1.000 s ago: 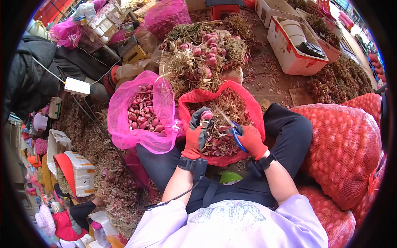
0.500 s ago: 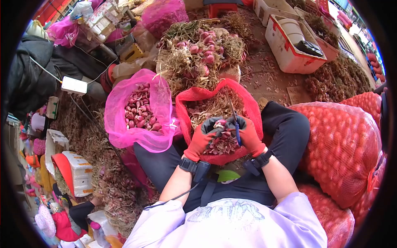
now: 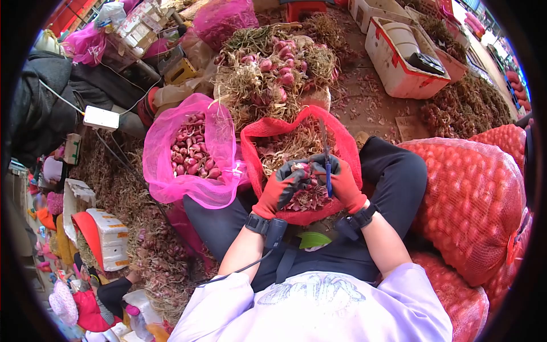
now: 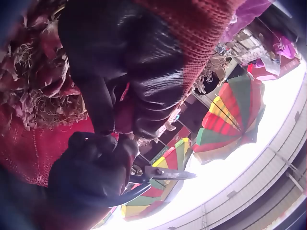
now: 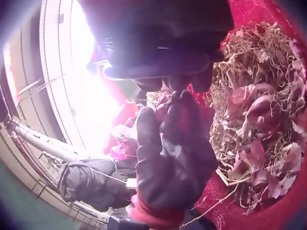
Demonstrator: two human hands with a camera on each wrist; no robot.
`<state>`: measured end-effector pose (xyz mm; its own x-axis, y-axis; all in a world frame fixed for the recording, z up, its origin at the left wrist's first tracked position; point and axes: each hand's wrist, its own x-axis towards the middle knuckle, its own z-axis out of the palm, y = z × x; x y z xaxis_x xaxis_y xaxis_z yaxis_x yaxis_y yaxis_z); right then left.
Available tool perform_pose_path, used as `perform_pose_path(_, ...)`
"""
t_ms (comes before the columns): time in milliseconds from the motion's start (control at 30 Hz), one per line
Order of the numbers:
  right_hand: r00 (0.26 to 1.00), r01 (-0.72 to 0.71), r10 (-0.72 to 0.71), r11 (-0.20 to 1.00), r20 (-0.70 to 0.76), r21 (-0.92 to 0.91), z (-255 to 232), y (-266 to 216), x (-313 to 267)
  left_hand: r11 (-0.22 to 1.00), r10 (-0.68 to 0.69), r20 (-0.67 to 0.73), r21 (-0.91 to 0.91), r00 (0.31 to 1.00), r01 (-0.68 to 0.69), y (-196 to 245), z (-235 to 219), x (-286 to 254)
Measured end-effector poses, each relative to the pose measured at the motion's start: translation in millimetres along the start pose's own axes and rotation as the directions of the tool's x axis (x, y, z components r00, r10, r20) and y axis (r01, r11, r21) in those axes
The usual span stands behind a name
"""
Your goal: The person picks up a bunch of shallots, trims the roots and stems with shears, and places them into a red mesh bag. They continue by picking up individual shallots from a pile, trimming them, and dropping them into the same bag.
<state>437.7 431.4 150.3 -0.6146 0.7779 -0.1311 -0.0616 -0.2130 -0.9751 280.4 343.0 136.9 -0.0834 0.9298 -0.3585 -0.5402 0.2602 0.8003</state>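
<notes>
Both hands wear red gloves with dark palms and meet over an open red mesh bag (image 3: 346,132) of dry peelings and roots. My left hand (image 3: 279,189) pinches a shallot (image 3: 300,167) in its fingertips. Blue-handled scissors (image 3: 329,178) are in my right hand (image 3: 344,183), blades pointing away from the body. Right fingertips touch the shallot too, as the left wrist view shows, with the scissor blade (image 4: 169,173) sticking out beside them. In the right wrist view the left hand (image 5: 175,158) faces the right one, the shallot partly hidden between them.
Left of the red bag stands a pink mesh bag (image 3: 161,181) of trimmed shallots. Ahead lies a heap of untrimmed shallots (image 3: 273,74). Full red sacks (image 3: 467,199) flank the right knee; a white foam box (image 3: 393,80) stands at far right.
The left hand has turned and come together with the right at the shallot over the red bag. The scissors swung from slanting left to pointing nearly straight ahead.
</notes>
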Motion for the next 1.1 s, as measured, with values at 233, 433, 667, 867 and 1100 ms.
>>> perform_pose_path(233,0.933,0.344,-0.311,0.614,0.183,-0.710,7,-1,-5,0.982,0.020,0.082,0.184,0.996,-0.035,-21,-18,1)
perform_pose_path(433,0.999,0.035,-0.032,0.997,0.043,-0.066,2,23,0,0.999,0.016,0.058,0.039,0.998,-0.018,-17,0,4)
perform_pose_path(667,0.957,-0.284,0.257,0.928,0.137,0.241,-14,3,-5,0.990,-0.013,0.059,-0.137,0.998,0.021,-15,0,2)
perform_pose_path(867,0.959,-0.263,0.216,0.918,0.184,0.297,-15,8,-3,0.995,0.073,0.080,0.059,0.994,-0.077,-14,-8,3)
perform_pose_path(1100,0.990,0.132,-0.116,0.966,0.084,-0.223,0,10,-3,1.000,-0.015,-0.017,-0.012,1.000,0.014,0,13,-4)
